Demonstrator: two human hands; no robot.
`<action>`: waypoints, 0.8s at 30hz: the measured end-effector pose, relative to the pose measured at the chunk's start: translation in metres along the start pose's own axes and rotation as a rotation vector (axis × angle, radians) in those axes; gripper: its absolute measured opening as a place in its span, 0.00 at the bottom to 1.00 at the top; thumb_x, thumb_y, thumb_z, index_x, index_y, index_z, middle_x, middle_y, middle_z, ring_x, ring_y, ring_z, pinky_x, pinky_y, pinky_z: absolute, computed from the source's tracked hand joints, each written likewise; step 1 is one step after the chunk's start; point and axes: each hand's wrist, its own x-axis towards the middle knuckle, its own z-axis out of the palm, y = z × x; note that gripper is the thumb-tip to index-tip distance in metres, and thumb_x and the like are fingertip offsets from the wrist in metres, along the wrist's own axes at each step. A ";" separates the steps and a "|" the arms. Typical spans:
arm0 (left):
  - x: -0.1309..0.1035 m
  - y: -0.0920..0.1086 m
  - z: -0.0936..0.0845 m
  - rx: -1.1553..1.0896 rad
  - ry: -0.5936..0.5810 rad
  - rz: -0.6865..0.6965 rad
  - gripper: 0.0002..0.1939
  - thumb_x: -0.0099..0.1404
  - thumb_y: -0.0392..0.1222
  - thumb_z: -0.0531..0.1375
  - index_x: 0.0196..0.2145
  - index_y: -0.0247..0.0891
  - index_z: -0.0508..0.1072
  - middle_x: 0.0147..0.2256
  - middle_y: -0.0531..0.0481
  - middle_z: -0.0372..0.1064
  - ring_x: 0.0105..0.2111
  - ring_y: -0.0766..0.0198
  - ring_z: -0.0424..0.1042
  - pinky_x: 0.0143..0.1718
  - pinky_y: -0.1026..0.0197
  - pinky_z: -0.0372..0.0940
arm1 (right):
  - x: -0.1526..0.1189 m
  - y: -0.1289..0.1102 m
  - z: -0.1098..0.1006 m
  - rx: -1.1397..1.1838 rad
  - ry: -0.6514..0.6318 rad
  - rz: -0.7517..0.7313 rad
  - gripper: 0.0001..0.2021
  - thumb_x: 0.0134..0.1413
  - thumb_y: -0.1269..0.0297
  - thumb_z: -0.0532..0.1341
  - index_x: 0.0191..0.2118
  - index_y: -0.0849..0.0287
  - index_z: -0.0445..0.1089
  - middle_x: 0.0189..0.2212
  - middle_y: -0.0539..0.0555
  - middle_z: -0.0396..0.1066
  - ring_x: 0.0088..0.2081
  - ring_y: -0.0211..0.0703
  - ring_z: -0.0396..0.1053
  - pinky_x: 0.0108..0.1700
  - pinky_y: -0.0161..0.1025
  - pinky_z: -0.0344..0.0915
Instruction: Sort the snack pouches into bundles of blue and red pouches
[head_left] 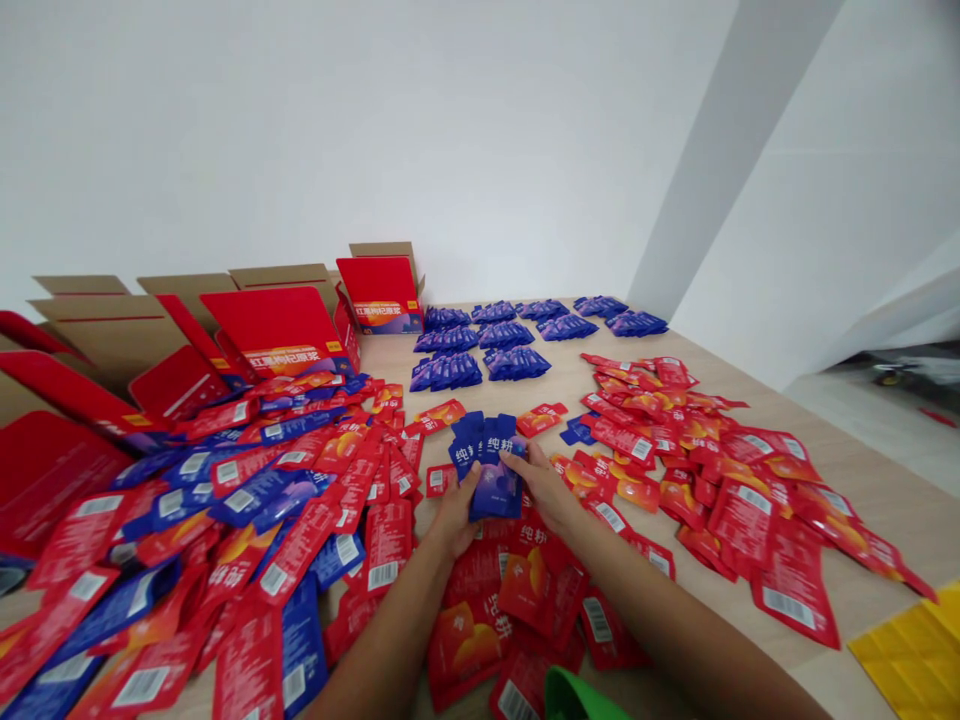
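Several blue pouches (496, 480) are fanned out upright between my hands at the middle of the table. My left hand (457, 510) is closed on their left edge. Closed on the right side of the same pouches is my right hand (541, 482), its thumb across the front. Red pouches (480, 620) lie below and between my forearms. A mixed heap of red and blue pouches (292, 480) spreads to the left, and a heap of red pouches (720, 480) lies to the right.
Several bundles of blue pouches (517, 362) stand in rows at the back of the wooden table (750, 385). Open red cartons (281, 325) line the back left. A yellow item (915, 650) is at the lower right, and a green object (577, 695) at the bottom edge.
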 end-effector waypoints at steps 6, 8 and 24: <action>0.002 0.002 -0.001 -0.112 -0.062 -0.068 0.15 0.57 0.46 0.62 0.39 0.34 0.72 0.34 0.46 0.76 0.33 0.58 0.76 0.36 0.58 0.70 | -0.007 0.007 0.003 0.134 -0.015 0.060 0.17 0.37 0.57 0.69 0.35 0.56 0.69 0.28 0.48 0.75 0.30 0.44 0.73 0.36 0.40 0.70; 0.003 0.002 0.000 -0.133 -0.080 -0.051 0.14 0.56 0.43 0.63 0.38 0.33 0.72 0.34 0.46 0.76 0.35 0.58 0.76 0.39 0.57 0.70 | -0.008 0.005 0.000 0.193 0.042 0.091 0.16 0.35 0.59 0.70 0.33 0.56 0.69 0.25 0.47 0.75 0.29 0.45 0.73 0.33 0.40 0.70; 0.005 0.004 0.000 -0.185 -0.006 -0.018 0.10 0.56 0.42 0.62 0.34 0.34 0.73 0.29 0.49 0.76 0.33 0.59 0.76 0.37 0.58 0.70 | -0.015 -0.002 -0.001 0.414 0.159 0.120 0.15 0.30 0.67 0.71 0.31 0.55 0.70 0.25 0.48 0.76 0.32 0.48 0.75 0.33 0.40 0.71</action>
